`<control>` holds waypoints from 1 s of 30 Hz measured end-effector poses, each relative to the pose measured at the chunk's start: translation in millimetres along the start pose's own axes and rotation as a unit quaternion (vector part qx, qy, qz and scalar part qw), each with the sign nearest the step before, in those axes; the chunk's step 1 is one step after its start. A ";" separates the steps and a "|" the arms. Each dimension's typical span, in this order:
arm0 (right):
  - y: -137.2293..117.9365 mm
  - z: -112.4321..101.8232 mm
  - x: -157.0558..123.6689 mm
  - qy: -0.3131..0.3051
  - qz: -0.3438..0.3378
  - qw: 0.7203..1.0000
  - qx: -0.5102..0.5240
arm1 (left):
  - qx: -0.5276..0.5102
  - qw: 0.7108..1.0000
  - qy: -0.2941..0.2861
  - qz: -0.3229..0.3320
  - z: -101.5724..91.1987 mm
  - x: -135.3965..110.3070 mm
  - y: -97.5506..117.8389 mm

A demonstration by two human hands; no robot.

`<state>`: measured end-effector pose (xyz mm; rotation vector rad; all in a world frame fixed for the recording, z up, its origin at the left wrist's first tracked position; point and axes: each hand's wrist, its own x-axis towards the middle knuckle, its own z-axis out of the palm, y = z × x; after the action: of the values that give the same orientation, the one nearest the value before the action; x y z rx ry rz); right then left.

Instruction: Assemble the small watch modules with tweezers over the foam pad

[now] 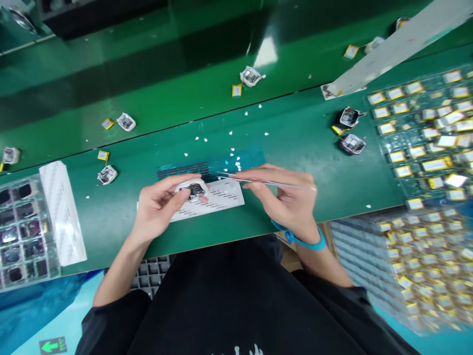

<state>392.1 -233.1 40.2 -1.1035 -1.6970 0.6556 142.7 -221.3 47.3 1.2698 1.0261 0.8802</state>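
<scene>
Casing (194, 190), small and white, is being pinched in the left hand (162, 204) just above the printed sheet (218, 199); tweezers (258, 181) are being gripped by the right hand (288, 199). Slipping tips could be scratching its exposed electronics.

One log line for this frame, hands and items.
left hand: holds white casing | right hand: holds tweezers | label sheet beneath

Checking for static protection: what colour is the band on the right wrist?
Bright blue: the wrist band sits just below the right hand, clearest in the head view.
</scene>
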 end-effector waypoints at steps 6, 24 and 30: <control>33.7 16.5 33.8 -0.159 -0.037 0.984 -0.075 | 0.159 0.984 0.018 0.079 -16.4 18.7 -8.0; 60.0 26.2 35.1 -0.162 -0.020 0.984 -0.071 | 0.377 0.902 -0.086 0.190 -9.5 40.1 -49.7; 68.0 34.4 26.8 -0.146 -0.059 0.982 -0.105 | 0.380 0.901 -0.087 0.190 -8.1 39.7 -50.9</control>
<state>382.5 -176.7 -16.9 -1.0801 -2.1071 0.5948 146.2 -187.0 -7.9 2.2278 1.0271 0.6367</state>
